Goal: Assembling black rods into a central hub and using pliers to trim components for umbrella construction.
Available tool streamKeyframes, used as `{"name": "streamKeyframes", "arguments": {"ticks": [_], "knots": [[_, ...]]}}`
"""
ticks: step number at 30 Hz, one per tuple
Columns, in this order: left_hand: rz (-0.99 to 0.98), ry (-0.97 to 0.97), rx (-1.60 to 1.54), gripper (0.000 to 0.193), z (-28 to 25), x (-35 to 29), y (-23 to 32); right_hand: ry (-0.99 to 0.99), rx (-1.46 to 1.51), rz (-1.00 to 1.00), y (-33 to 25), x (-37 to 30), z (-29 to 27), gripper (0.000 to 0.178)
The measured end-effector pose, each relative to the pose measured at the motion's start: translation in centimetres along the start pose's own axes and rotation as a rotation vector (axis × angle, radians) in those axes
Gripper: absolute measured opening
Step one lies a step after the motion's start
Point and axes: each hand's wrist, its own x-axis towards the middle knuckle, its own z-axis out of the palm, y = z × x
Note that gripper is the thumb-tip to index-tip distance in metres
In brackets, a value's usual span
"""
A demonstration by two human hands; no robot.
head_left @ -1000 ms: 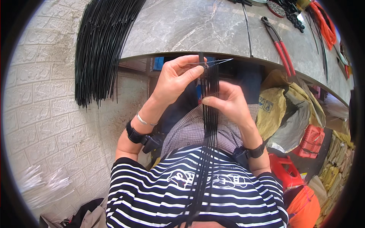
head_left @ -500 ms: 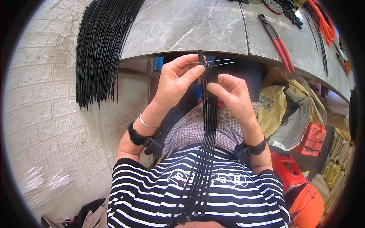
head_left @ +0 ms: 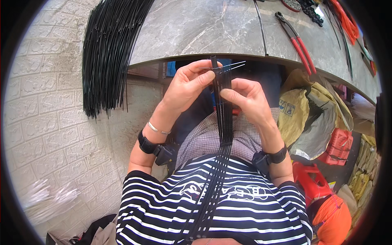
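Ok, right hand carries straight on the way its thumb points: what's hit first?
The thin black strands; the right hand's thumb already overlaps them in view. Past those, probably the left hand, though depth is unclear.

- The shirt [head_left: 253,216] is black with white stripes.
- White shapes [head_left: 251,192], like fat letters, are on its front.
- The sleeves [head_left: 139,200] are short and stripy too.
- Past the left hand [head_left: 191,85] sits a shiny silver bracelet [head_left: 153,127], then a black band [head_left: 145,143] with a black box [head_left: 164,156].
- Past the right hand [head_left: 248,97] sits another black band [head_left: 278,155] and box [head_left: 260,160].
- The cloth over the lap [head_left: 196,139] has tiny checks.
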Motion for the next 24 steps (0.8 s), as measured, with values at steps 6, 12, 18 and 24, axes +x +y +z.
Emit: {"name": "streamKeyframes", "arguments": {"ticks": [6, 12, 18, 24], "knots": [[0.01, -0.04, 0.039, 0.032, 0.3, 0.0, 0.4, -0.018, -0.113, 0.024, -1.1, -0.2, -0.2, 0.015], [0.038, -0.001, -0.071, 0.029, 0.6, 0.0, -0.6, -0.086, 0.026, 0.166, -0.5, 0.3, -1.1, 0.014], [0.056, 0.013, -0.055, 0.027, 1.6, 0.5, -0.6, -0.148, 0.213, 0.032, 1.1, 1.3, -1.5, 0.014], [0.041, -0.138, 0.125, 0.028, 2.4, 2.5, 1.5, -0.363, 0.25, -0.13, 0.1, 3.0, -3.7, 0.018]]}}
